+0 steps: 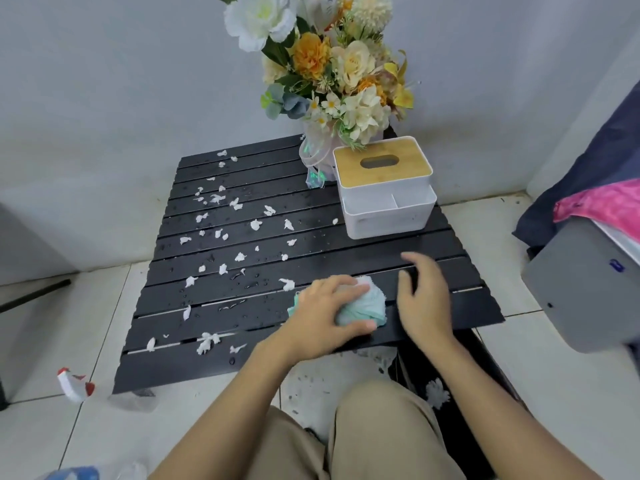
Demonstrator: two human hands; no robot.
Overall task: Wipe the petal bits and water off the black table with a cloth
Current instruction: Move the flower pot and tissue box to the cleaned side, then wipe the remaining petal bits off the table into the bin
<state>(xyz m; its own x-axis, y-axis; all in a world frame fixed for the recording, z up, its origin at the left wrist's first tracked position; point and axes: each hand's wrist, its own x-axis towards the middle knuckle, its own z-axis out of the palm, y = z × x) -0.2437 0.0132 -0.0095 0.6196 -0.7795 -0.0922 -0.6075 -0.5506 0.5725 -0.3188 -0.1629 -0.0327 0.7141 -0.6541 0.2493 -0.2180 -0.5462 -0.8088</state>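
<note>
A low black slatted table (433,268) stands in front of me. White petal bits (256,224) and water drops (239,275) lie scattered over its left and middle slats. A bunched mint-green cloth (370,304) sits on the near right part of the table. My left hand (325,315) grips the cloth from the left, fingers on top and thumb under its near edge. My right hand (424,296) rests just right of the cloth with fingers spread and relaxed, holding nothing.
A white tissue box with a wooden lid (384,188) and a vase of cream and orange flowers (332,81) stand at the table's far right. A spray bottle (74,384) lies on the tiled floor at left. A grey bin (585,282) stands at right.
</note>
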